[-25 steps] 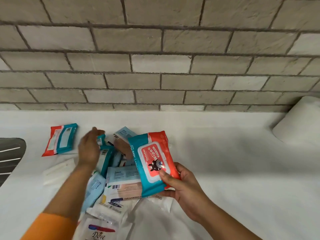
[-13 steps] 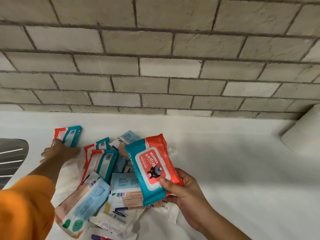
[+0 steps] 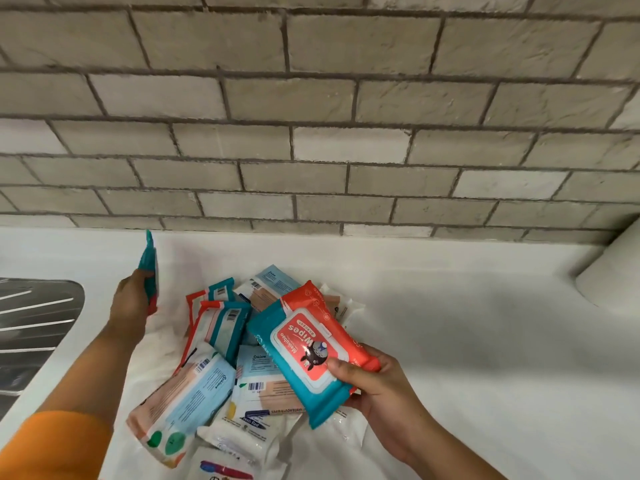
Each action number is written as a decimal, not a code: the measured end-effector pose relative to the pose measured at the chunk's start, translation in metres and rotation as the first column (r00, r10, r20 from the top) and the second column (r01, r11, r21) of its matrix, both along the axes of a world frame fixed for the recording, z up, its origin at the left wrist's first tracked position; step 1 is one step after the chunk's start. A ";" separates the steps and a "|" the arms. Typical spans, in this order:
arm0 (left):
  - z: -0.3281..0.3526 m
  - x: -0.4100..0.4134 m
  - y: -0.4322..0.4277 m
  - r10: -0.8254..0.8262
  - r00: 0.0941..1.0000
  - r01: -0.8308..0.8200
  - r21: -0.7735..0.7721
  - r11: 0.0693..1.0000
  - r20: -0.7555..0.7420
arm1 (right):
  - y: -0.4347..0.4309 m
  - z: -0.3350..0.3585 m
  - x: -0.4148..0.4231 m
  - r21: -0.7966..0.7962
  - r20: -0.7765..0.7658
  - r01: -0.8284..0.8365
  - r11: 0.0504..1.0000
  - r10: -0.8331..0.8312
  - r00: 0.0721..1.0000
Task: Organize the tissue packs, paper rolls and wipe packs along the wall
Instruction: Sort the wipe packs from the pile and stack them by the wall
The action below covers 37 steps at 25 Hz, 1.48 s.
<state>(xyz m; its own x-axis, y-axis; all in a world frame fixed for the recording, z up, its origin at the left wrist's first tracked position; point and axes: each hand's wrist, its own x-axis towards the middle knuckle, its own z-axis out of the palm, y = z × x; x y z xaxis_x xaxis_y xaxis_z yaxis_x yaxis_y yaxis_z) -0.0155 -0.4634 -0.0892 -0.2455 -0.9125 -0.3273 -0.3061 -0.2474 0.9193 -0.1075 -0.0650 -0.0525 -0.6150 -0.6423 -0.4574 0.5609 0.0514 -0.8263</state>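
Note:
My right hand point(image 3: 384, 386) grips a red and teal wipes pack point(image 3: 308, 344) with a cartoon label, held above the pile. My left hand point(image 3: 130, 303) holds a second red and teal pack point(image 3: 149, 265) upright and edge-on, lifted off the white counter point(image 3: 450, 341) left of the pile. The pile of wipe and tissue packs point(image 3: 221, 358) lies in the middle front: several teal, pale blue and white packs overlapping. A white paper roll point(image 3: 613, 275) lies at the far right against the brick wall point(image 3: 311, 133).
A steel sink drainer point(image 3: 31, 327) sits at the left edge of the counter. Bare counter stretches along the wall's base between the pile and the paper roll, and to the right of my right hand.
My left hand reached left to the lone teal pack lying flat, gripped it and raised it upright. My right hand kept hold of its wipes pack, tilting it slightly.

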 end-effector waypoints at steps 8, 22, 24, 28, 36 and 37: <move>0.031 0.038 0.160 -0.015 0.495 0.596 0.327 0.734 -0.869 | 0.044 -0.003 -0.006 -0.058 0.401 -0.013 0.998 0.036 0.915; 0.042 0.000 0.379 0.066 0.805 0.276 0.470 0.838 -0.590 | 0.204 -0.040 -0.059 -0.096 0.295 0.077 0.992 -0.045 0.954; 0.044 -0.007 0.396 0.079 0.847 0.208 0.465 0.861 -0.525 | 0.227 -0.047 -0.079 0.019 0.168 0.037 0.999 -0.039 0.985; 0.050 -0.025 0.428 0.027 0.860 0.226 0.428 0.875 -0.509 | 0.265 -0.070 -0.134 0.069 0.163 0.248 0.966 -0.257 0.953; 0.047 -0.056 0.476 0.090 0.873 0.182 0.492 0.851 -0.479 | 0.281 -0.097 -0.262 0.028 0.188 0.477 0.879 -0.473 0.861; 0.047 -0.058 0.479 0.100 0.880 0.166 0.498 0.851 -0.465 | 0.277 -0.099 -0.271 0.067 0.124 0.471 0.880 -0.476 0.871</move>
<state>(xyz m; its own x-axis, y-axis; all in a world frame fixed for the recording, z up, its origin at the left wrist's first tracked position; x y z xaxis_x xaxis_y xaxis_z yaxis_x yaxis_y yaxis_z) -0.0737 0.0153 -0.0425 -0.5137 -0.6325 -0.5797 0.0994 -0.7150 0.6921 -0.3786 0.2124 -0.1510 -0.7736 -0.2722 -0.5723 0.6291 -0.2211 -0.7452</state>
